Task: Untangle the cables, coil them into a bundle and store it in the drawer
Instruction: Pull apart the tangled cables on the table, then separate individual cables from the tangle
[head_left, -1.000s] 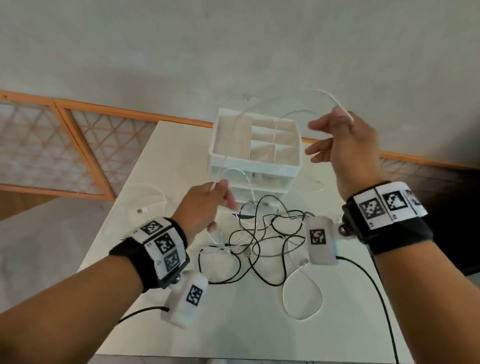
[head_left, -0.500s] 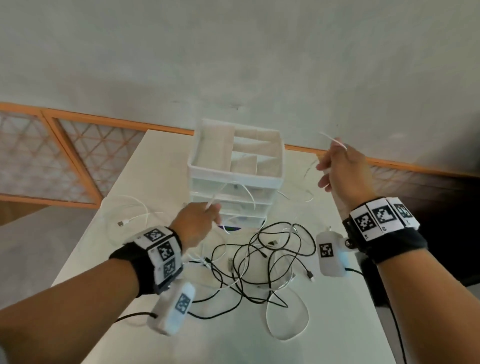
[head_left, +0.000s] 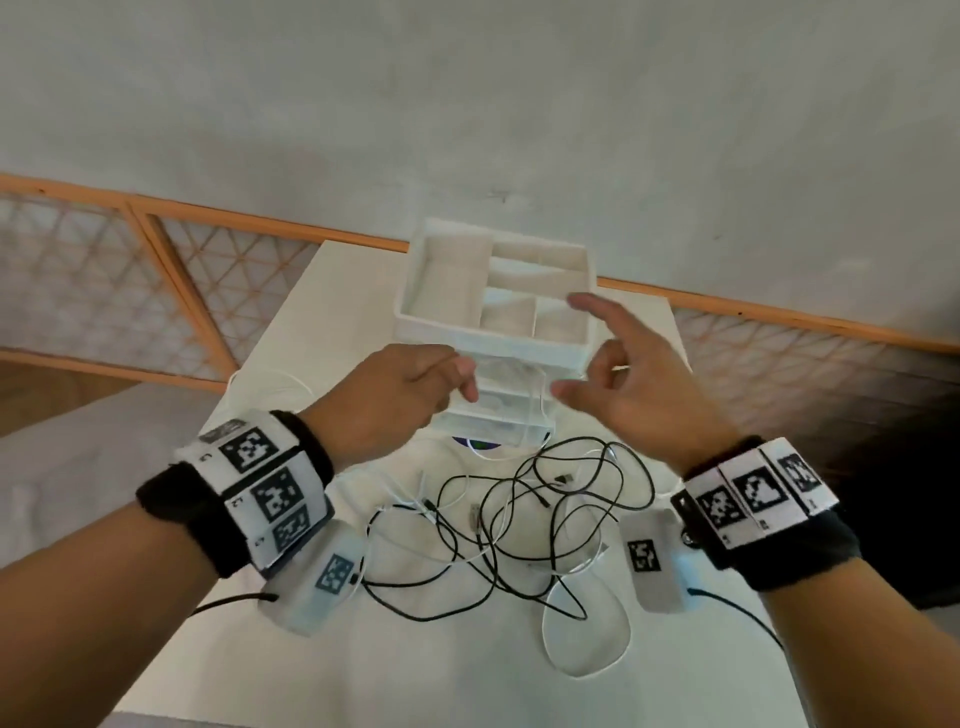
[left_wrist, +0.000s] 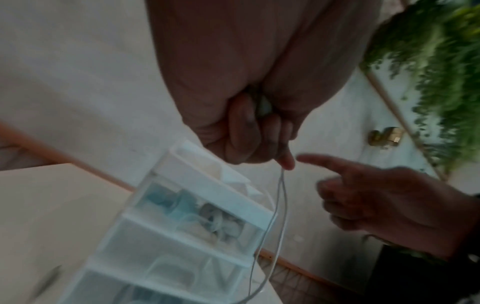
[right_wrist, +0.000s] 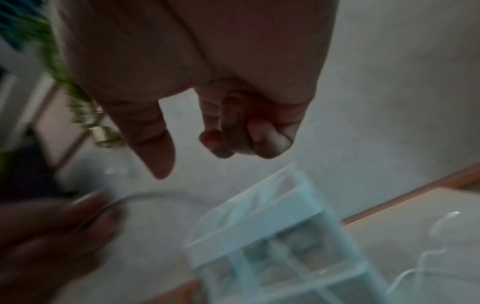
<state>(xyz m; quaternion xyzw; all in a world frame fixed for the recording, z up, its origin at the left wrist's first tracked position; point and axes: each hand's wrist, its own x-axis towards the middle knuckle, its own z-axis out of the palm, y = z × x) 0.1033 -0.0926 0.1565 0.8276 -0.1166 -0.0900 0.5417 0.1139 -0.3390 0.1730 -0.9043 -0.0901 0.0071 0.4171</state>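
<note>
Right hand (head_left: 631, 384) just let go of the white cable (left_wrist: 281, 205), fingers loose now; left hand (head_left: 395, 395) pinches it doubled over. Coiling's started, black tangle (head_left: 530, 525) at 6 o'clock untouched.

Green plant (left_wrist: 439, 61), orange lattice railing (head_left: 171, 291)

Matt white plastic frames the organizer (head_left: 415, 322) over its clear, slightly glossy drawers (head_left: 493, 415), thin rubbery black cables (head_left: 545, 499) sprawl on the smooth matt table (head_left: 322, 675), fuzzy dark cloth wristbands (head_left: 171, 499) above.
</note>
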